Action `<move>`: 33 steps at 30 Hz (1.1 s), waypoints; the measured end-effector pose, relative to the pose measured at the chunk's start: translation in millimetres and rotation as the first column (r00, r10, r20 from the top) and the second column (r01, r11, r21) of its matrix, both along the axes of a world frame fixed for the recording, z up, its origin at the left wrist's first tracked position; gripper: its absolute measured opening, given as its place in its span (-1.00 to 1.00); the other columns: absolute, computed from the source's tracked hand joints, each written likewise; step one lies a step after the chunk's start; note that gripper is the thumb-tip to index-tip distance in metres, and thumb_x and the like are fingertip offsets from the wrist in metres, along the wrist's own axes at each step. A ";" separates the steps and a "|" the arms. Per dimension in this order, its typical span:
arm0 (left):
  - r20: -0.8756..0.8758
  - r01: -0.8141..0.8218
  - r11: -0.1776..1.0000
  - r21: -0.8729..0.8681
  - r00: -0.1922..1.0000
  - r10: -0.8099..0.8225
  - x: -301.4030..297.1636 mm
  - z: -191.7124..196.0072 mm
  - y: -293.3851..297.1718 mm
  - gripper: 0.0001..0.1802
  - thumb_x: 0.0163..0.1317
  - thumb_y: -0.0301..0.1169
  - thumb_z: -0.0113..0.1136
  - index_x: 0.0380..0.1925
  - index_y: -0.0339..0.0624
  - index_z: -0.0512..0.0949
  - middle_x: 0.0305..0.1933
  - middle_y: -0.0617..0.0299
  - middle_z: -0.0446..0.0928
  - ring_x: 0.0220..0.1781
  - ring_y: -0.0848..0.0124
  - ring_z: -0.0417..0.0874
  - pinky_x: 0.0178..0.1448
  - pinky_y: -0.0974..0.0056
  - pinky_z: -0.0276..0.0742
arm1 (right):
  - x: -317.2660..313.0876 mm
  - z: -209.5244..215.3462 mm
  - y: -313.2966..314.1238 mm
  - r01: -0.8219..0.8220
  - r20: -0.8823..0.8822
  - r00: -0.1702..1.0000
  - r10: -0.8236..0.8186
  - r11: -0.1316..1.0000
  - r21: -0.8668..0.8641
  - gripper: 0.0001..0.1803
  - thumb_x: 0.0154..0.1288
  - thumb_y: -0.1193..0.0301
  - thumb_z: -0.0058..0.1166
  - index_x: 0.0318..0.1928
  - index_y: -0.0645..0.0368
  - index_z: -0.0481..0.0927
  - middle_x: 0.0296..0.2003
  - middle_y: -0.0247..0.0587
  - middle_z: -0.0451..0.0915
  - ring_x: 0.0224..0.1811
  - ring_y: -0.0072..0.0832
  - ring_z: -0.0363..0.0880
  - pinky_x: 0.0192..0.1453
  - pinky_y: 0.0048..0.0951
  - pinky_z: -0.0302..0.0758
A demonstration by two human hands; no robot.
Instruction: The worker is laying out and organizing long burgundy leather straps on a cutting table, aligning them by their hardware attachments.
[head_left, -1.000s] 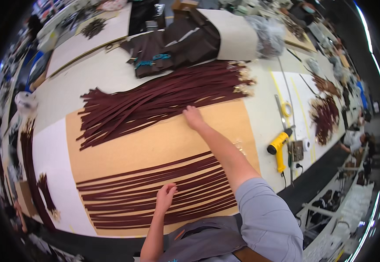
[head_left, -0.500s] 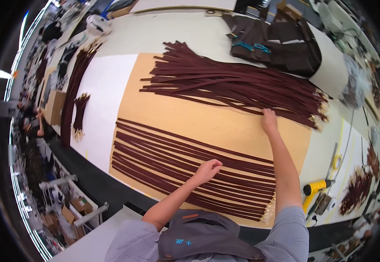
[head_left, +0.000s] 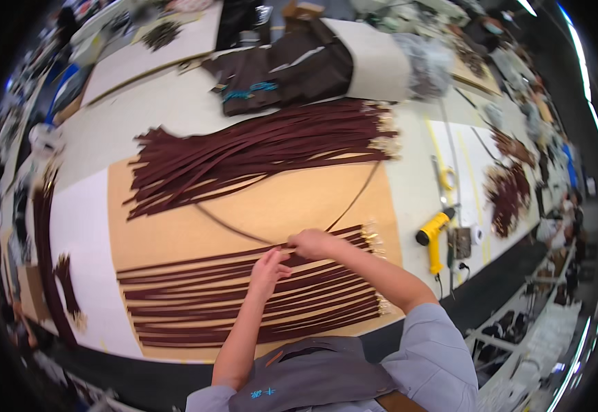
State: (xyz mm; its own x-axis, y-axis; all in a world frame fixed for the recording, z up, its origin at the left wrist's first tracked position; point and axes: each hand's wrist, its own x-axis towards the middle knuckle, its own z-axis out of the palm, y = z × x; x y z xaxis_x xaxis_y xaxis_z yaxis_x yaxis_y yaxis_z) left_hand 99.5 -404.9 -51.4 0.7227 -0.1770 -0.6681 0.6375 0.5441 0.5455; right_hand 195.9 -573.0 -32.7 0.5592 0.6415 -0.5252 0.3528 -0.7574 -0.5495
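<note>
Drawn from the heap of dark maroon strips [head_left: 258, 154], one thin maroon strip [head_left: 354, 199] is now pinched by the right hand [head_left: 311, 242] over the tan board [head_left: 292, 202]; the left hand [head_left: 268, 269] is pressed, fingers together, on the laid rows of strips [head_left: 196, 302].

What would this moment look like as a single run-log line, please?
right hand: grips one strap | left hand: on laid-out strap row | strap pile: behind, on tan board

hands: two, a left hand [head_left: 269, 268] and a right hand [head_left: 313, 242]
loose single strap: one, a dark maroon strap [head_left: 244, 233] curving across the board
laid-out straps: a row [head_left: 244, 302] of roughly a dozen, too close together to count exactly
strap heap: one pile [head_left: 258, 154], too many to count
tan boards: one board [head_left: 292, 199]
yellow power tools: one tool [head_left: 433, 232]
tables: one table [head_left: 175, 103]
</note>
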 end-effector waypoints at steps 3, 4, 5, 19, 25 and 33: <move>0.017 -0.125 0.992 0.005 0.992 0.124 9.2 0.7 -2.0 -0.82 0.25 -0.35 0.05 -0.29 -0.24 0.39 -0.40 0.15 0.53 -0.59 0.47 0.48 -0.48 0.41 0.43 | -46.0 2.2 1.3 -0.028 0.045 0.999 0.021 0.987 0.157 -0.74 0.20 0.32 -0.17 -0.24 0.20 0.51 -0.43 0.11 0.55 -0.36 0.01 0.54 -0.26 -0.07 0.45; 0.091 -0.103 0.994 0.027 0.991 0.100 13.6 12.2 -2.7 -0.86 0.26 -0.38 0.03 -0.32 -0.23 0.40 -0.43 0.19 0.50 -0.63 0.50 0.43 -0.55 0.43 0.35 | -51.5 29.0 -4.3 -0.028 0.029 0.999 0.025 0.995 0.095 -0.74 0.21 0.32 -0.16 -0.29 0.24 0.51 -0.45 0.10 0.55 -0.37 0.01 0.53 -0.25 -0.07 0.44; 0.135 -0.101 0.994 0.035 0.986 0.095 16.4 23.6 -5.4 -0.87 0.26 -0.37 0.02 -0.33 -0.22 0.40 -0.46 0.22 0.47 -0.63 0.51 0.40 -0.56 0.44 0.31 | -56.3 25.3 -15.8 -0.026 0.043 0.999 0.022 0.997 0.076 -0.74 0.21 0.32 -0.16 -0.29 0.24 0.51 -0.44 0.10 0.55 -0.36 0.00 0.53 -0.24 -0.08 0.45; 0.642 -0.295 0.955 -0.039 0.725 0.250 -22.9 188.4 127.3 -0.77 0.39 -0.33 -0.18 -0.23 -0.25 0.40 -0.43 0.25 0.38 -0.63 0.59 0.28 -0.55 0.54 0.19 | -135.0 92.8 -135.9 0.561 -0.258 0.826 -0.500 0.771 0.301 -0.67 0.25 0.29 -0.13 -0.32 0.36 0.51 -0.64 -0.17 0.56 -0.58 -0.40 0.56 -0.41 -0.40 0.51; 0.661 -0.286 0.954 -0.088 0.700 0.271 -35.8 208.1 146.0 -0.79 0.38 -0.33 -0.17 -0.26 -0.23 0.39 -0.42 0.27 0.41 -0.64 0.59 0.31 -0.54 0.55 0.21 | -186.9 71.0 -183.4 0.631 -0.195 0.775 -0.601 0.745 0.214 -0.68 0.25 0.27 -0.11 -0.45 0.28 0.52 -0.65 -0.24 0.52 -0.58 -0.46 0.53 -0.47 -0.42 0.45; 0.702 -0.361 0.932 -0.033 0.655 0.279 -49.9 221.6 184.4 -0.79 0.38 -0.34 -0.17 -0.27 -0.24 0.40 -0.44 0.30 0.41 -0.64 0.59 0.23 -0.55 0.54 0.18 | -219.9 104.6 -223.7 0.711 -0.322 0.703 -0.634 0.625 0.323 -0.70 0.21 0.21 0.01 -0.45 0.21 0.57 -0.62 -0.35 0.52 -0.54 -0.63 0.44 -0.39 -0.55 0.39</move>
